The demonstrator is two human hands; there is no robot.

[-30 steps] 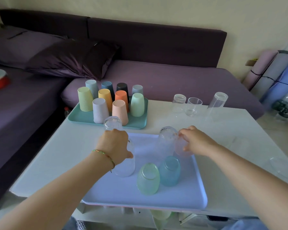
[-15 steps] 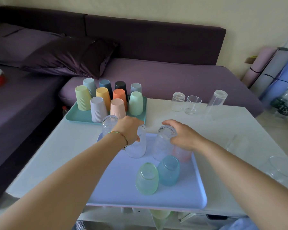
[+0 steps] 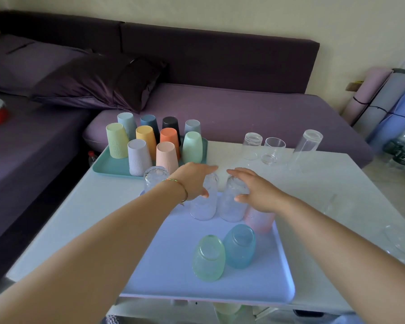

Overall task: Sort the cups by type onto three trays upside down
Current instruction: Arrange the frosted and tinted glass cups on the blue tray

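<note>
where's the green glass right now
In the head view the green glass stands upside down on the near part of the lilac tray, left of and touching the blue glass.

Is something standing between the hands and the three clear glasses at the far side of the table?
Nothing visible does. Both the left hand and the right hand are open above the textured glasses on the lilac tray. Beyond them only bare table lies before the clear glasses.
</note>
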